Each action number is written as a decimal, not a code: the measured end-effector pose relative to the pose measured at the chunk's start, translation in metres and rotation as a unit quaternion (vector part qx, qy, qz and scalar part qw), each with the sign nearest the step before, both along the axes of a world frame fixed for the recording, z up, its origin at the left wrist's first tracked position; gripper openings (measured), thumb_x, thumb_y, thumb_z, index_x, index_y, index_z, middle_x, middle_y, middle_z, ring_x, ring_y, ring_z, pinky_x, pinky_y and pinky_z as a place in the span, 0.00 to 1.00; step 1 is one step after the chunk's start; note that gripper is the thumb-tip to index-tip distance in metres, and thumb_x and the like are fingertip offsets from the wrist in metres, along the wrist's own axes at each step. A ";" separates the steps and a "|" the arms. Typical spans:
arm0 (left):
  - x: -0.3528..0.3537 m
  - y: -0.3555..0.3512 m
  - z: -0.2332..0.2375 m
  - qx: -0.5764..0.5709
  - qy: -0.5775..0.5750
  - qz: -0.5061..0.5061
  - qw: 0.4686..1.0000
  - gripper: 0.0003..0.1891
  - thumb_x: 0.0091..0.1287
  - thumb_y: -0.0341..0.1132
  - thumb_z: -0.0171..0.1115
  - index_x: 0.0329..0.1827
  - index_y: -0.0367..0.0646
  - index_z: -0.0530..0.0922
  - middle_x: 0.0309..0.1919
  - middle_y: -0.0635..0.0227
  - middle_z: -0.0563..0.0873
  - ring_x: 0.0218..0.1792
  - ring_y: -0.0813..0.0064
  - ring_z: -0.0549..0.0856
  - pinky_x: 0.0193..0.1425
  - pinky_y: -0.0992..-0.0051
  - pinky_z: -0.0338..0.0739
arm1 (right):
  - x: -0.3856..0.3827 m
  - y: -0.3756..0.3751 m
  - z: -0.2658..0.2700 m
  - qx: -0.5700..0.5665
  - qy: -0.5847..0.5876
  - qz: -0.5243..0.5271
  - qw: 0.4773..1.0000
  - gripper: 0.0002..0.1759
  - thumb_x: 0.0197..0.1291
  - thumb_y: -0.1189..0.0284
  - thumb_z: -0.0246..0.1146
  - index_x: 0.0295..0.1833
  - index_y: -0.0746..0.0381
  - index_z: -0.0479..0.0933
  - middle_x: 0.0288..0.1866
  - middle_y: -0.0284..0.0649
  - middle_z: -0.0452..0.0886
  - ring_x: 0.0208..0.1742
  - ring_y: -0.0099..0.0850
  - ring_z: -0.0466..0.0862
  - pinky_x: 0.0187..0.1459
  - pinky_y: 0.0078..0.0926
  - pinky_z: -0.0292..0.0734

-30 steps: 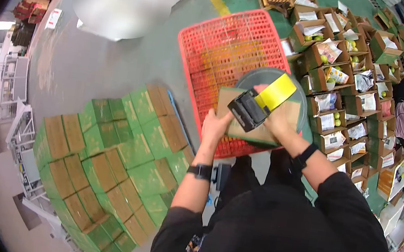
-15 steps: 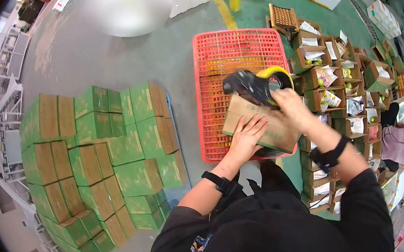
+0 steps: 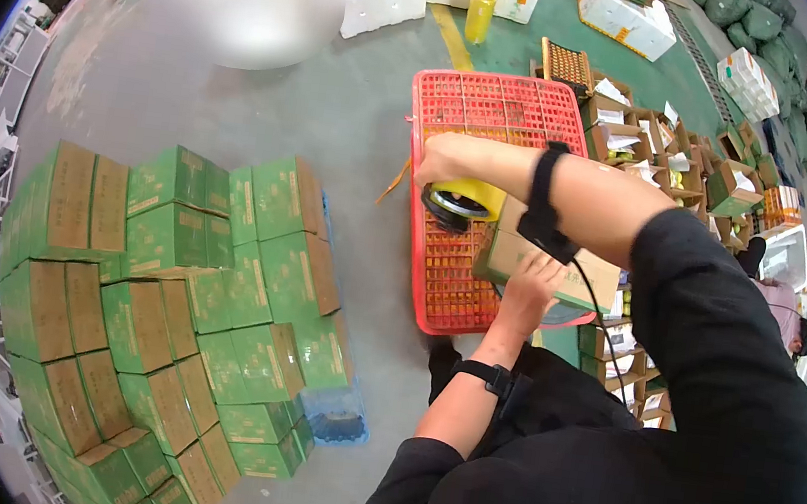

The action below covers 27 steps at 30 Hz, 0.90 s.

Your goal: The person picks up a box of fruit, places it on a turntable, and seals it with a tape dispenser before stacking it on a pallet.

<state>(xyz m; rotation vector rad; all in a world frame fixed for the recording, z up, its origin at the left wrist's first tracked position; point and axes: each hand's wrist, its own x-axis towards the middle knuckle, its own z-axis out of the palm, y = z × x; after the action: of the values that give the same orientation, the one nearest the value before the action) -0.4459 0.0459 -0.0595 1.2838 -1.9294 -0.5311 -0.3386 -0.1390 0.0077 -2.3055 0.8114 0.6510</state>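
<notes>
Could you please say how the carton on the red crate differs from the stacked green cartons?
The carton on the red crate shows plain brown; the stacked cartons are green with brown strips. It lies alone under the left hand, near the tape dispenser in the right hand; they are piled many together, untouched. Both look like closed cardboard boxes.

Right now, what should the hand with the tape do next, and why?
Probably tilt the yellow-and-black tape dispenser to cut: the right hand holds it beyond the edge of the brown cardboard box, which the left hand presses down.
</notes>
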 end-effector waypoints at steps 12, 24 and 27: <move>0.001 -0.014 -0.009 -0.017 -0.046 -0.007 0.999 0.29 0.29 0.32 0.71 0.43 0.44 0.78 0.48 0.66 0.79 0.52 0.66 0.76 0.59 0.65 0.64 | -0.301 0.061 0.103 0.138 -0.207 -0.239 0.938 0.25 0.50 0.61 0.64 0.52 0.65 0.74 0.51 0.40 0.77 0.53 0.28 0.75 0.56 0.27 0.67; 0.014 -0.094 0.014 0.265 -0.109 0.272 0.919 0.27 0.61 0.47 0.54 0.53 0.31 0.68 0.43 0.46 0.76 0.46 0.50 0.75 0.51 0.63 0.68 | -0.510 0.115 0.008 0.159 -0.344 -0.310 0.872 0.20 0.45 0.72 0.68 0.48 0.57 0.77 0.38 0.37 0.82 0.37 0.27 0.81 0.41 0.23 0.74; 0.009 -0.096 0.047 0.556 0.358 0.225 0.715 0.26 0.63 0.49 0.52 0.55 0.36 0.69 0.47 0.57 0.77 0.46 0.64 0.78 0.50 0.63 0.72 | -0.525 0.123 -0.047 0.183 -0.342 -0.327 0.862 0.21 0.41 0.74 0.69 0.46 0.56 0.78 0.33 0.38 0.80 0.33 0.32 0.80 0.37 0.25 0.73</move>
<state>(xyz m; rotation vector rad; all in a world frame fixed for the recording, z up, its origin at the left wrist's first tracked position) -0.4371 -0.0504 -0.0127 1.7500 -0.4689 -1.7556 -0.8638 -0.0164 -0.0395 -1.5675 0.9258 -0.2968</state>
